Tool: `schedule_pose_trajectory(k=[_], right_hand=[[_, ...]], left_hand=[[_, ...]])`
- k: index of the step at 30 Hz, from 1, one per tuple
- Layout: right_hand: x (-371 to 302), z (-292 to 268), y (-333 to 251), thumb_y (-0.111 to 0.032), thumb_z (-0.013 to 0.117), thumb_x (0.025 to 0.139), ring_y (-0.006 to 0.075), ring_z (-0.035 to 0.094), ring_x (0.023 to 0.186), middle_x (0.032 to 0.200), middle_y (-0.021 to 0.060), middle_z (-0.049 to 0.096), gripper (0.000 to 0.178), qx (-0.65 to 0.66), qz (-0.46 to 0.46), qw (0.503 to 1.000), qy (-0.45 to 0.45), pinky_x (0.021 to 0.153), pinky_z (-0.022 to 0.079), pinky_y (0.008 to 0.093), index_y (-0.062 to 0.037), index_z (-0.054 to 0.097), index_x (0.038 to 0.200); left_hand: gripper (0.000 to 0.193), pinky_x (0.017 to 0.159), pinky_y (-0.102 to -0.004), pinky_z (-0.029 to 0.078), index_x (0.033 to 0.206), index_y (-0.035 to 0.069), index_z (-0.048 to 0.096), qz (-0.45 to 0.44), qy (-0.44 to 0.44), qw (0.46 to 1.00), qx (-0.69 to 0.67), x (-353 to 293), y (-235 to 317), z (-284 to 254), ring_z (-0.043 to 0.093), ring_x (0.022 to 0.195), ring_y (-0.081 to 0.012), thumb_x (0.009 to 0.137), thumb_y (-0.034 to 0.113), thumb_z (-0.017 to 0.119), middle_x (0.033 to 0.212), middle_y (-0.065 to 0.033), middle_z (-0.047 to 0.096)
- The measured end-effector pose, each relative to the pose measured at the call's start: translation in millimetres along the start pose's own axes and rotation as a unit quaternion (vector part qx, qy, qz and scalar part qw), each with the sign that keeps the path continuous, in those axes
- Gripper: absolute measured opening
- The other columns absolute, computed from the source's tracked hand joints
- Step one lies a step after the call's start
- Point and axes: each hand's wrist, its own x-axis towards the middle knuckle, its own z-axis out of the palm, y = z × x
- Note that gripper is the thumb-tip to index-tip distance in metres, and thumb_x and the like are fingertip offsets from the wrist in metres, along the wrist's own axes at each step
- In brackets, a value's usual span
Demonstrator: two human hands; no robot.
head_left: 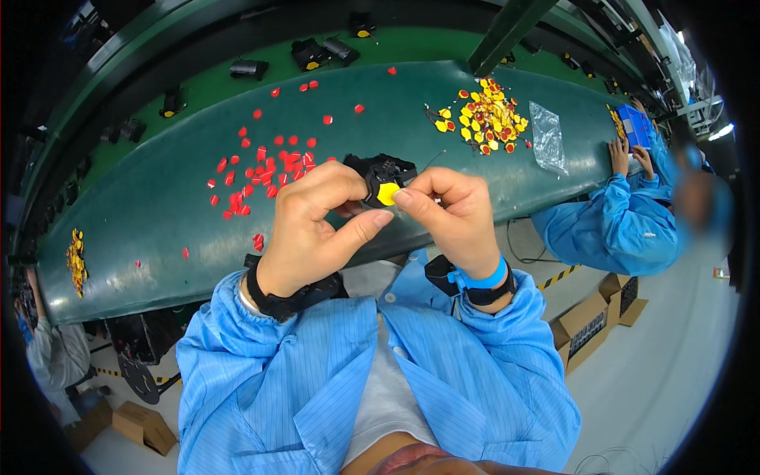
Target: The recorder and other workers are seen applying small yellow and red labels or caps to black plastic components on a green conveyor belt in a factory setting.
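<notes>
My left hand (321,218) is closed on a black plastic housing (380,172), held up over the near edge of the green table. A yellow disc-like piece (388,194) sits against the near side of this housing. My right hand (451,207) pinches at the yellow piece, its thumb tip on the right edge. A thin wire (436,157) rises beside the right fingers. Partly behind my left hand, several small red pieces (269,170) lie scattered on the table. A heap of yellow and red pieces with wires (487,115) lies beyond my right hand.
A clear plastic bag (548,138) lies right of the heap on the green table (158,229). Behind it runs a green belt (214,79) carrying black housings. A person in blue (613,222) works at the right by a blue bin (633,125). Cardboard boxes (590,321) stand on the floor.
</notes>
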Motion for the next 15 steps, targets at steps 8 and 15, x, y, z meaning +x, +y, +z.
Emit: schedule_pose_trajectory(k=[8,15], right_hand=[[-3.7,13.0,17.4,-0.008,0.070,0.082,0.0057,0.055,0.075,0.093,0.0058,0.062,0.033,0.030,-0.017,0.998,0.055,0.063,0.046,0.0199,0.0028,0.056,0.109],[2.0,13.9,23.6,-0.003,0.070,0.079,0.0158,0.057,0.103,0.116,0.0129,0.056,0.067,0.247,0.072,0.966,-0.026,0.088,0.047,0.0281,0.0030,0.035,0.136]], left_hand=[[0.012,0.058,-0.0231,0.046,0.081,-0.003,0.062,0.026,0.050,0.998,-0.020,-6.8,-11.8,4.0,0.055,0.066,-0.0113,0.075,0.003,0.072,0.080,-0.0075,0.059],[0.009,0.062,-0.0253,0.046,0.082,-0.003,0.062,0.030,0.031,0.999,-0.023,-12.6,-13.6,12.3,0.058,0.071,-0.0158,0.077,0.002,0.069,0.084,-0.0094,0.060]])
